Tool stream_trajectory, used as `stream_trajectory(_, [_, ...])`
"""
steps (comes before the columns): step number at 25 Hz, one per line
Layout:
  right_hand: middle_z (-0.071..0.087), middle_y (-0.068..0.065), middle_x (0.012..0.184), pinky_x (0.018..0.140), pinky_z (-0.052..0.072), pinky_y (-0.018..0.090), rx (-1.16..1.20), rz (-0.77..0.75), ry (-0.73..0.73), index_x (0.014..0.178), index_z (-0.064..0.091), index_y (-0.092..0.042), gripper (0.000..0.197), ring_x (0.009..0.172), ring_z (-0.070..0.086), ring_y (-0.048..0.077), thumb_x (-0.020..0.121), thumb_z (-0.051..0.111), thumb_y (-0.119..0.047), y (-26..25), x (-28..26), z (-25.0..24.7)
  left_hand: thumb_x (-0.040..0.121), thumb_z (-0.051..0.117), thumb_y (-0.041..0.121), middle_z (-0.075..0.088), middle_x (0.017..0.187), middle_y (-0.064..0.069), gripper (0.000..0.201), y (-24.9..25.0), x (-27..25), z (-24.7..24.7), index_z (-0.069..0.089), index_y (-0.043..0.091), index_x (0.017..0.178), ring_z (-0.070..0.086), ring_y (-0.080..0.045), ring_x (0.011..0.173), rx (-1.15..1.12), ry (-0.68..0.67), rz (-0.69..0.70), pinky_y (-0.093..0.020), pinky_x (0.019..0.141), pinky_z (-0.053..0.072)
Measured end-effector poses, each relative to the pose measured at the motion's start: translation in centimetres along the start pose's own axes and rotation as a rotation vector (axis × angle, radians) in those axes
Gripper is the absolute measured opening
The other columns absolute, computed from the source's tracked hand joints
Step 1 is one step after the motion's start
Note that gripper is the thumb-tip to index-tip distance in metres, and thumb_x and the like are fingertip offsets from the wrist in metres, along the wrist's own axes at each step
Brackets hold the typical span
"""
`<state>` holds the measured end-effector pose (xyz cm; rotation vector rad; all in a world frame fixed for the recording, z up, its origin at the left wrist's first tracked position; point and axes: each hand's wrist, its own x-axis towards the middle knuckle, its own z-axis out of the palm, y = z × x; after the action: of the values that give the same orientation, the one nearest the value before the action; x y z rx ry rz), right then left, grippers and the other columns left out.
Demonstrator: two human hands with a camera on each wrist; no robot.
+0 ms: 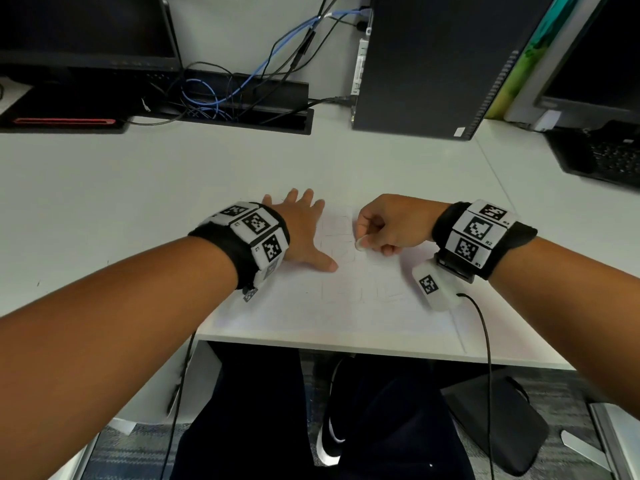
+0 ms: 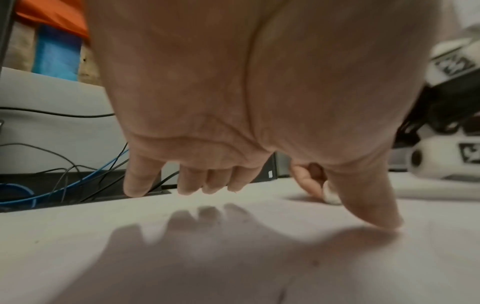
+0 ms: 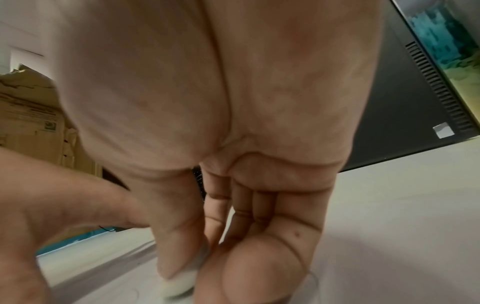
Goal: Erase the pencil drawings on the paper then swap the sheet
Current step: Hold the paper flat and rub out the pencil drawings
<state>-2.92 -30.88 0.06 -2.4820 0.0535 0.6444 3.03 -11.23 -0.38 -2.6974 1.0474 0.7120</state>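
Observation:
A white sheet of paper (image 1: 332, 306) with faint pencil squares lies on the desk near its front edge. My left hand (image 1: 301, 230) rests flat on the sheet's left part, fingers spread and straight; the left wrist view shows its thumb (image 2: 369, 205) touching the paper. My right hand (image 1: 388, 226) pinches a small white eraser (image 1: 360, 243) between thumb and fingers, its tip down on the paper among the drawings. The eraser (image 3: 179, 283) shows blurred in the right wrist view under the thumb.
A black computer tower (image 1: 433, 64) stands at the back right, with a keyboard (image 1: 602, 157) to its right. A monitor (image 1: 86, 26) and a cable tray with blue and black cables (image 1: 221, 95) sit at the back left. The desk's front edge (image 1: 346, 348) runs just below the sheet.

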Motion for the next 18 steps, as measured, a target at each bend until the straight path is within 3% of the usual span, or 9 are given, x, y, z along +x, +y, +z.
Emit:
stream_trajectory(2, [0.068, 0.006, 0.071, 0.060, 0.055, 0.030, 0.000, -0.017, -0.010, 0.090, 0.068, -0.008, 0.012, 0.061, 0.064, 0.016, 0.089, 0.070, -0.019, -0.4, 0.2, -0.1, 0.071, 0.053, 0.084, -0.017, 0.163, -0.005, 0.125, -0.2, 0.6, 0.6, -0.010, 0.017, 0.156, -0.011, -0.028, 0.150, 0.001, -0.027, -0.016, -0.058, 0.118, 0.008])
stream_trajectory(6, [0.072, 0.015, 0.075, 0.061, 0.057, 0.030, -0.001, -0.050, 0.131, 0.086, 0.069, -0.009, 0.012, 0.060, 0.063, 0.017, 0.088, 0.071, -0.020, -1.7, 1.8, -0.5, 0.073, 0.053, 0.082, -0.018, 0.163, -0.004, 0.124, -0.4, 0.4, 1.1, -0.011, 0.016, 0.155, -0.012, -0.030, 0.150, -0.018, -0.055, 0.012, -0.055, 0.119, 0.011])
stream_trajectory(9, [0.071, 0.010, 0.071, 0.054, 0.053, 0.023, -0.034, -0.075, 0.151, 0.081, 0.068, -0.012, 0.011, 0.054, 0.062, 0.013, 0.088, 0.072, -0.020, -3.4, 3.6, -0.3, 0.070, 0.051, 0.086, -0.019, 0.163, -0.002, 0.126, -0.6, 0.4, 1.6, -0.012, 0.017, 0.155, -0.013, -0.029, 0.150, -0.016, -0.038, 0.019, -0.055, 0.119, 0.010])
stream_trajectory(13, [0.064, -0.006, 0.058, 0.060, 0.046, 0.021, -0.148, -0.075, 0.209, 0.075, 0.065, -0.016, 0.016, 0.041, 0.053, -0.003, 0.089, 0.070, -0.022, -4.3, 5.2, 0.1, 0.067, 0.045, 0.090, -0.023, 0.162, -0.001, 0.129, -0.8, 0.8, 2.3, -0.017, 0.017, 0.154, -0.015, -0.029, 0.150, 0.003, -0.030, 0.009, -0.056, 0.119, 0.005])
stream_trajectory(18, [0.065, 0.000, 0.060, 0.062, 0.047, 0.020, -0.195, -0.099, 0.067, 0.084, 0.069, -0.004, 0.017, 0.046, 0.053, 0.002, 0.086, 0.071, -0.021, -4.5, 4.5, 0.7, 0.067, 0.043, 0.091, -0.024, 0.161, -0.002, 0.130, -1.1, 1.1, 2.6, -0.019, 0.017, 0.154, -0.017, -0.031, 0.149, -0.011, -0.021, 0.019, -0.058, 0.118, 0.004])
